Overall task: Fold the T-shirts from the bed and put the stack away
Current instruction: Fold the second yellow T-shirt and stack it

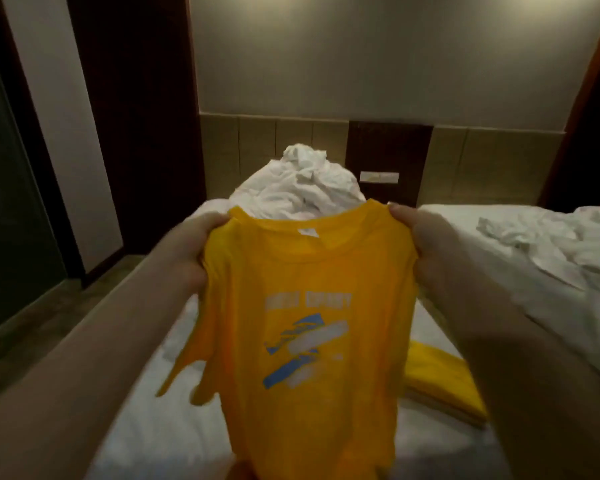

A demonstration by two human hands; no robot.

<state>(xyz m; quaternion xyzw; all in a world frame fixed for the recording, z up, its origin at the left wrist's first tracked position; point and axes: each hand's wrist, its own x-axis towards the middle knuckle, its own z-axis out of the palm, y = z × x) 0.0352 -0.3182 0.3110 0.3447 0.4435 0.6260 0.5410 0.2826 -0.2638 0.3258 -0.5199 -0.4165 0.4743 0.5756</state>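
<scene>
Below both hands lies the white-sheeted bed [146, 427]. The left hand [191, 251] and right hand [420, 244] each pinch a shoulder of the yellow cloth T-shirt with blue-and-white print [309, 271], hung between them: collar up, hem down, long axis vertical, print facing the person. Best to level the shoulders, then lay it flat, print down, before folding

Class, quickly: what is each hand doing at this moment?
Left hand: closed, gripping one shoulder of the yellow T-shirt.
Right hand: closed, gripping the other shoulder.
</scene>
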